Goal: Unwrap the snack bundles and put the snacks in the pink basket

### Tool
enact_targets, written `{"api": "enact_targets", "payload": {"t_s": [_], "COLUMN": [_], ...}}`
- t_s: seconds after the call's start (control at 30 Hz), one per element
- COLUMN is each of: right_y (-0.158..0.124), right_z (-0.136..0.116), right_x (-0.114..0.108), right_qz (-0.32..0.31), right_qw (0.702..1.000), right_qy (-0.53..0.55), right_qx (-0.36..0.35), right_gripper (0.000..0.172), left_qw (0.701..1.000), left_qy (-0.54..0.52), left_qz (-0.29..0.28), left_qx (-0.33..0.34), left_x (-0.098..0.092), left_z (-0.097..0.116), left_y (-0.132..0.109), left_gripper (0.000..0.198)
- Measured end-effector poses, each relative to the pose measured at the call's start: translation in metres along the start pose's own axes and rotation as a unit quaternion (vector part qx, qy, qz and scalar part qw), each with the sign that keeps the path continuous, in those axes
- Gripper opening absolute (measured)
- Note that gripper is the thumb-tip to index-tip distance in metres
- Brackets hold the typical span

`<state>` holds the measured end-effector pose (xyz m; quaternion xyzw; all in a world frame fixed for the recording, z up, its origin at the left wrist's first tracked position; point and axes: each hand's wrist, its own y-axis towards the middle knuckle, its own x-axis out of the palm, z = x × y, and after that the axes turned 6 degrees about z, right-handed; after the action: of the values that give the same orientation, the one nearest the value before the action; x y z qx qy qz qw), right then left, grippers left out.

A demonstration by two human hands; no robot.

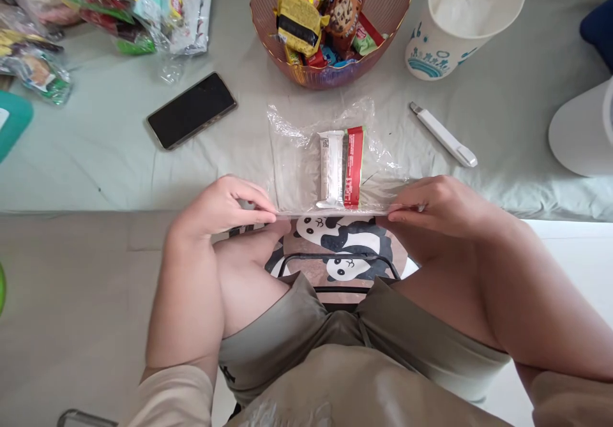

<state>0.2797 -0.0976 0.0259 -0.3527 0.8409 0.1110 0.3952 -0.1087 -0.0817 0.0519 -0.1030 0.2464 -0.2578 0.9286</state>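
I saw the clear plastic bag [297, 159] lying at the near edge of the pale cloth [96, 178], a white wrapped bar [331, 168] and a red wrapped bar [354, 166] side by side within its outline. The left hand [227, 205] was pinched on its near left corner and the right hand [438, 205] on its near right, the film straight between them. Beyond, I had the black smartphone [191, 111] to the left, the white utility knife [443, 134] to the right, and, farther off, the ribbed bowl [316, 80] of snack packets [299, 25] beside the paper cup [433, 53].
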Motion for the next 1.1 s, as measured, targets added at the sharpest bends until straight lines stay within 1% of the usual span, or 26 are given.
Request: {"api": "enact_targets", "payload": {"t_s": [0.07, 0.13, 0.2, 0.23, 0.27, 0.3, 0.33, 0.37, 0.4, 0.43, 0.47, 0.5, 0.53, 0.57, 0.6, 0.63, 0.67, 0.7, 0.73, 0.77, 0.83, 0.87, 0.9, 0.97, 1.03, 1.1], "right_y": [-0.001, -0.004, -0.006, -0.006, -0.005, -0.003, 0.0, 0.005, 0.012, 0.02, 0.029, 0.039, 0.05, 0.06, 0.069, 0.077, 0.083, 0.086, 0.088, 0.088, 0.085, 0.083, 0.081, 0.079, 0.079, 0.081], "right_z": [0.001, 0.002, 0.001, 0.0, -0.001, -0.004, -0.007, -0.011, -0.015, -0.02, -0.025, -0.029, -0.032, -0.034, -0.034, -0.033, -0.03, -0.026, -0.022, -0.016, -0.006, -0.001, 0.003, 0.012, 0.019, 0.027], "right_x": [0.0, -0.002, -0.007, -0.011, -0.015, -0.019, -0.021, -0.021, -0.018, -0.013, -0.006, 0.003, 0.013, 0.023, 0.031, 0.037, 0.04, 0.041, 0.039, 0.035, 0.024, 0.018, 0.012, 0.004, 0.0, -0.002], "right_qz": [-0.007, -0.015, -0.028, -0.025, 0.005, 0.068, 0.167, 0.286, 0.391, 0.47, 0.488, 0.478, 0.455, 0.423, 0.4, 0.384, 0.373, 0.368, 0.365, 0.365, 0.37, 0.374, 0.38, 0.394, 0.408, 0.418], "right_qw": [1.0, 1.0, 0.998, 0.997, 0.995, 0.99, 0.977, 0.947, 0.909, 0.871, 0.864, 0.872, 0.887, 0.902, 0.909, 0.911, 0.91, 0.908, 0.904, 0.9, 0.891, 0.888, 0.884, 0.877, 0.871, 0.865], "right_qy": [-0.004, 0.005, 0.043, 0.07, 0.093, 0.105, 0.105, 0.091, 0.073, 0.055, 0.042, 0.027, 0.0, -0.036, -0.069, -0.093, -0.108, -0.114, -0.112, -0.105, -0.073, -0.049, -0.023, 0.017, 0.037, 0.04], "right_qx": [0.011, 0.019, 0.023, 0.027, 0.039, 0.059, 0.084, 0.112, 0.127, 0.129, 0.118, 0.099, 0.084, 0.083, 0.095, 0.117, 0.142, 0.167, 0.192, 0.216, 0.252, 0.264, 0.271, 0.274, 0.271, 0.275], "right_gripper": [0.03, 0.035, 0.041, 0.045, 0.049, 0.051, 0.051, 0.048, 0.043, 0.037, 0.033, 0.037, 0.049, 0.062, 0.069, 0.071, 0.068, 0.066, 0.064, 0.061, 0.052, 0.048, 0.044, 0.041, 0.041, 0.043], "left_qw": [0.999, 0.999, 0.997, 0.995, 0.991, 0.986, 0.978, 0.966, 0.951, 0.934, 0.909, 0.882, 0.877, 0.881, 0.885, 0.901, 0.913, 0.921, 0.928, 0.935, 0.943, 0.944, 0.942, 0.932, 0.922, 0.918], "left_qy": [-0.02, -0.041, -0.064, -0.08, -0.101, -0.124, -0.149, -0.177, -0.199, -0.219, -0.236, -0.245, -0.242, -0.236, -0.22, -0.187, -0.141, -0.104, -0.084, -0.066, -0.047, -0.042, -0.041, -0.05, -0.064, -0.071], "left_qz": [0.027, 0.035, 0.047, 0.063, 0.086, 0.112, 0.144, 0.182, 0.225, 0.274, 0.337, 0.398, 0.414, 0.411, 0.409, 0.389, 0.376, 0.362, 0.346, 0.332, 0.319, 0.321, 0.329, 0.357, 0.381, 0.39], "left_qx": [0.002, 0.001, -0.004, -0.003, 0.005, 0.02, 0.037, 0.054, 0.067, 0.069, 0.064, 0.058, 0.033, 0.011, 0.019, 0.037, 0.071, 0.101, 0.109, 0.106, 0.078, 0.062, 0.048, 0.029, 0.012, -0.003], "left_x": [-0.008, -0.014, -0.018, -0.019, -0.021, -0.023, -0.025, -0.028, -0.031, -0.034, -0.035, -0.036, -0.034, -0.03, -0.024, -0.017, -0.009, -0.001, 0.006, 0.011, 0.016, 0.016, 0.015, 0.012, 0.01, 0.009], "left_z": [-0.005, -0.008, -0.011, -0.011, -0.012, -0.012, -0.012, -0.012, -0.013, -0.013, -0.013, -0.014, -0.014, -0.015, -0.016, -0.016, -0.017, -0.017, -0.017, -0.017, -0.015, -0.013, -0.012, -0.01, -0.011, -0.014], "left_y": [-0.004, -0.011, -0.02, -0.024, -0.026, -0.027, -0.025, -0.021, -0.013, -0.002, 0.011, 0.025, 0.039, 0.053, 0.066, 0.076, 0.084, 0.089, 0.092, 0.093, 0.091, 0.089, 0.089, 0.089, 0.092, 0.096], "left_gripper": [0.011, 0.02, 0.031, 0.037, 0.042, 0.048, 0.053, 0.056, 0.06, 0.059, 0.056, 0.054, 0.054, 0.058, 0.065, 0.075, 0.084, 0.087, 0.08, 0.066, 0.031, 0.019, 0.014, 0.01, 0.014, 0.018]}}
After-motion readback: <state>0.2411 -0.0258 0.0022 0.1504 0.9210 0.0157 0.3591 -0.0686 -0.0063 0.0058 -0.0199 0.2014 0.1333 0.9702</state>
